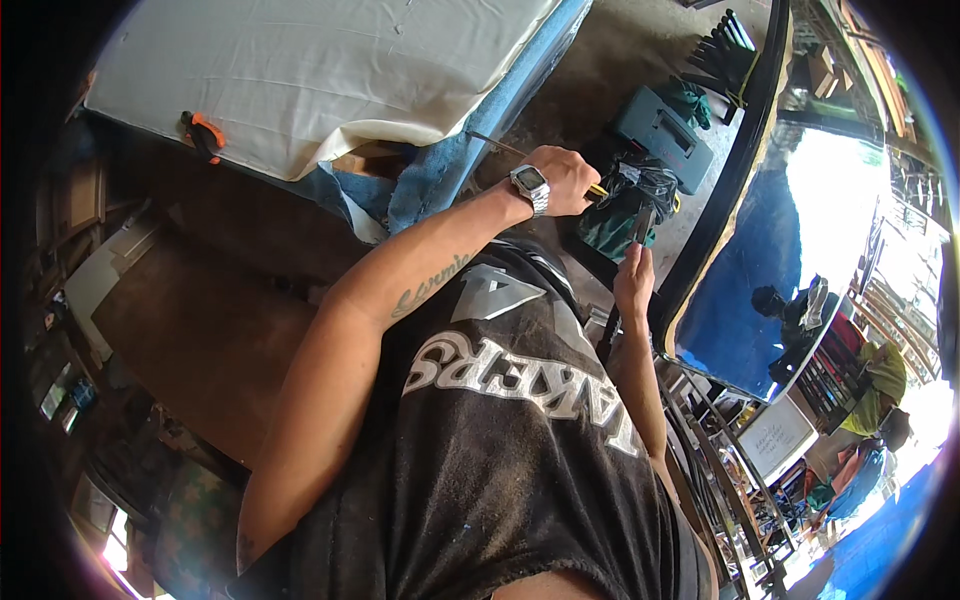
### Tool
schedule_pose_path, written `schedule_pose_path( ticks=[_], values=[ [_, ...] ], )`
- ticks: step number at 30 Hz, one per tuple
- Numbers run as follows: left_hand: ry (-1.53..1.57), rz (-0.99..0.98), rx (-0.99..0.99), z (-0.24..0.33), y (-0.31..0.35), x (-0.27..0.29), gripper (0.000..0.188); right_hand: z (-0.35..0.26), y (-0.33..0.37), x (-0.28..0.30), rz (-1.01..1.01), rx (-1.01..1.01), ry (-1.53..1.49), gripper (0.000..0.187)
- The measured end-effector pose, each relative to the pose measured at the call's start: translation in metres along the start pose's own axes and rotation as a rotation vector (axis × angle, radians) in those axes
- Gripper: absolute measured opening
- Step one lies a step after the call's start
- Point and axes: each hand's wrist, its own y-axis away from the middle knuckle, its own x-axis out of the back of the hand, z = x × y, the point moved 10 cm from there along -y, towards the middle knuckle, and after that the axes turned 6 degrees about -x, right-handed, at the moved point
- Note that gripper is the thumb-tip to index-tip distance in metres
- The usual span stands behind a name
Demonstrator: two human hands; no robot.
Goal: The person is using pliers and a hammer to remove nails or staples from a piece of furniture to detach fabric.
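Note:
My left hand (560,180), with a metal-banded watch at its wrist, is closed round the yellow-and-black handle of a screwdriver (597,191). Its long thin shaft points up and left, and the tip meets the blue fabric (440,172) along the edge of an upholstered piece. White cloth (300,80) covers that piece's broad face; at the near corner it is loose and a bit of wood shows. Lower right, my right hand (634,282) is closed on a slim grey tool (643,224), its kind unclear. Orange-and-black pliers (205,135) lie at the cloth's left edge.
Past my hands, a grey-blue tool case (665,135) stands on the floor beside crumpled black plastic (640,180). To the right runs a dark-edged panel with a glossy blue, reflecting face (735,270). A brown flat surface (200,330) lies to the left. Racks and clutter fill the far right.

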Motion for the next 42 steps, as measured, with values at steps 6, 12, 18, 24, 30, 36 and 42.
schedule_pose_path(
  ticks=[6, 12, 18, 24, 30, 36, 42],
  values=[
    [0.033, -0.049, 0.008, 0.005, 0.0, 0.011, 0.021, -0.013, 0.0, -0.004, -0.044, 0.002, -0.023, 0.038],
    [0.163, 0.055, -0.054, 0.006, 0.004, 0.03, 0.02, -0.061, 0.009, 0.018, 0.003, 0.108, -0.037, 0.037],
    [0.223, 0.156, -0.072, 0.005, 0.009, 0.046, 0.026, -0.131, 0.006, 0.084, 0.209, 0.216, -0.308, 0.03],
    [0.239, 0.169, -0.098, 0.01, 0.011, 0.052, 0.028, -0.163, 0.003, 0.086, 0.084, 0.264, -0.46, 0.039],
    [0.297, 0.231, -0.117, 0.012, 0.011, 0.061, 0.033, -0.15, 0.004, 0.072, 0.103, 0.178, -0.494, 0.037],
    [0.37, 0.351, -0.162, 0.01, 0.013, 0.081, 0.037, -0.178, 0.018, 0.092, 0.154, 0.364, -0.477, 0.039],
    [0.277, 0.337, -0.157, 0.01, 0.012, 0.063, 0.034, -0.198, 0.034, 0.047, 0.171, 0.645, -0.363, 0.032]
  ],
)
